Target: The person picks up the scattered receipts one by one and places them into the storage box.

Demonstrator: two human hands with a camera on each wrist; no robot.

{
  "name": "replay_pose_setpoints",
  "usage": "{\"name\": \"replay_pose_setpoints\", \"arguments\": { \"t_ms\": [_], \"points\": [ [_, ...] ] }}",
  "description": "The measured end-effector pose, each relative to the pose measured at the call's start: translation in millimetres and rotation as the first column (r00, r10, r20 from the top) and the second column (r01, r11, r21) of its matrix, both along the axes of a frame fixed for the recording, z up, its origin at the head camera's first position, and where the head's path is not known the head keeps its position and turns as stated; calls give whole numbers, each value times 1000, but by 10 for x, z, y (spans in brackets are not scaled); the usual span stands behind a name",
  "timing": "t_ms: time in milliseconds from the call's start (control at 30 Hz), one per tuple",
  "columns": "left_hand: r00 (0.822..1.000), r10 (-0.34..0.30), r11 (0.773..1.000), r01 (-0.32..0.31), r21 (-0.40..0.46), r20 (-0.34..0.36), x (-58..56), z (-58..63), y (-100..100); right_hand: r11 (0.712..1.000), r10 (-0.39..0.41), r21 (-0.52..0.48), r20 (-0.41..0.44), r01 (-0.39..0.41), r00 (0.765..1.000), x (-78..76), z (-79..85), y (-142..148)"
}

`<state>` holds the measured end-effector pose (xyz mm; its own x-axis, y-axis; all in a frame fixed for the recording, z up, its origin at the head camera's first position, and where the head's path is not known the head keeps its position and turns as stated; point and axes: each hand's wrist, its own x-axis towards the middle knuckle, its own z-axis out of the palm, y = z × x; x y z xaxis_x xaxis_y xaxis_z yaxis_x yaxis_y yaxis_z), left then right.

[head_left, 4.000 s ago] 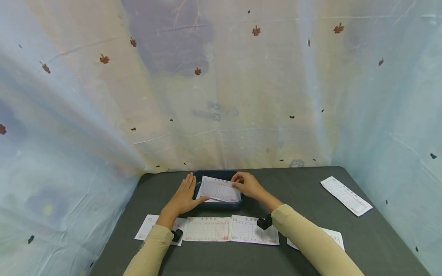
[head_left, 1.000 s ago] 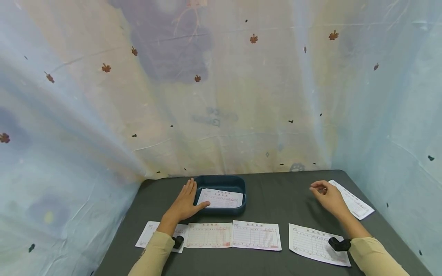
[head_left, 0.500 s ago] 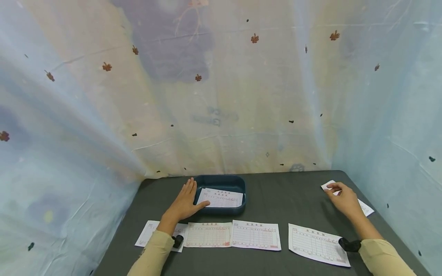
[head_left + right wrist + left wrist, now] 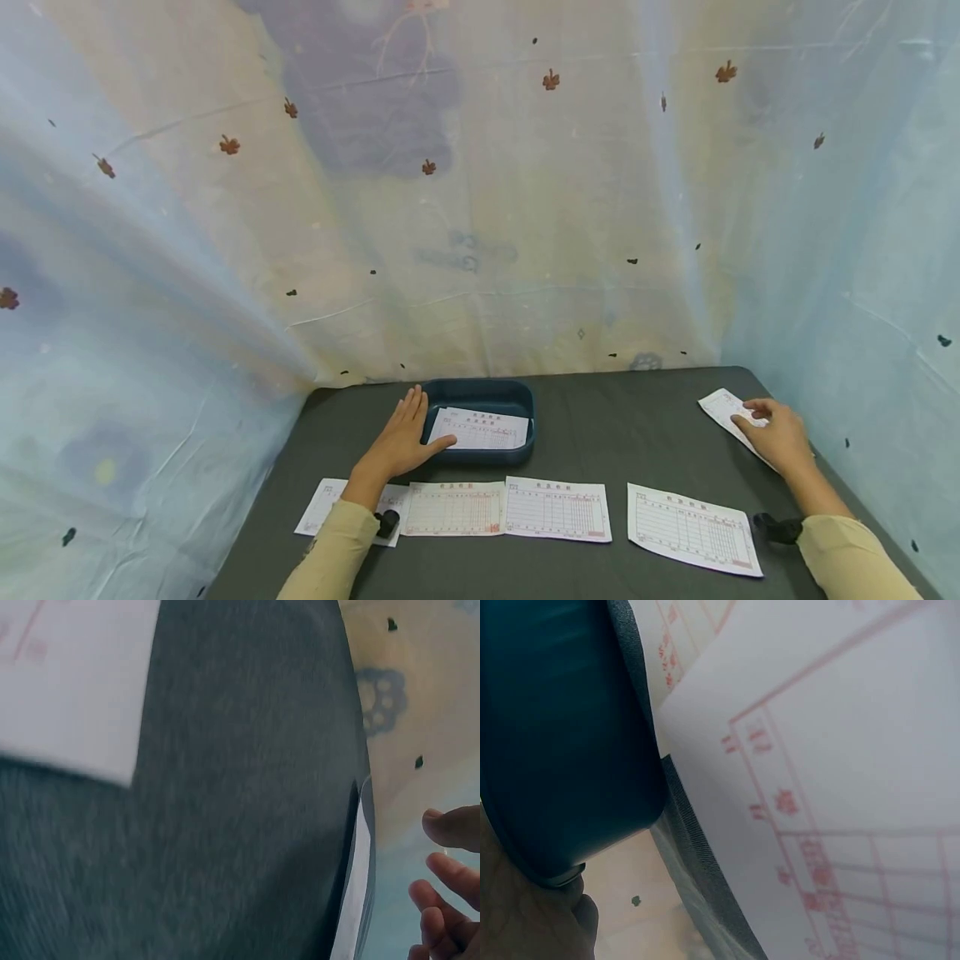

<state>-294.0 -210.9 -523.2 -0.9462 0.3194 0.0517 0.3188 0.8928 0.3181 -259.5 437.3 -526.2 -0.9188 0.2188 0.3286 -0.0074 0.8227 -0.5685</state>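
Note:
My left hand rests against the left side of a dark blue plastic tray, fingers straight and thumb over the front rim. Inside the tray lie printed form slips. In the left wrist view, the hand shows below the tray wall. At the far right, my right hand hovers over a white form slip, covering part of it. Its fingers are loosely bent and hold nothing; in the right wrist view the hand shows a gap between thumb and fingers, beside the slip.
Along the front of the dark table lie a white slip partly under the left forearm, a cream form, a white form and a curled-edge form. A patterned curtain closes off the back and sides.
Four seconds ago my right hand was laying a slip in the tray; it has let go and moved right to the far slip, drifting further along it. My left hand stays at the tray.

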Motion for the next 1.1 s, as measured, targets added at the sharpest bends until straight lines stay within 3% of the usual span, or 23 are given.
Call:
{"name": "replay_pose_setpoints", "arguments": {
  "t_ms": [267, 467, 667, 833, 1100],
  "points": [
    [1000, 0, 1000, 0, 7, 11, 8, 30, 1, 996, -88, 32, 149, 84, 985, 41, -23, 235],
    [1000, -4, 1000, 4, 6, 8, -3, 18, -5, 990, -139, 44, 313, 132, 939, 108, 30, 313],
    [1000, -22, 999, 22, 33, -5, -4, -3, -11, 984, -172, 36, 414, 172, 894, 161, 27, 361],
    [1000, -27, 998, 27, 57, -12, 15, 6, -15, 982, -182, 32, 459, 188, 869, 161, -3, 386],
    [1000, -7, 1000, 7, 10, 11, 15, 23, -1, 978, -204, 51, 455, 203, 867, 185, -46, 402]
  ]
}}
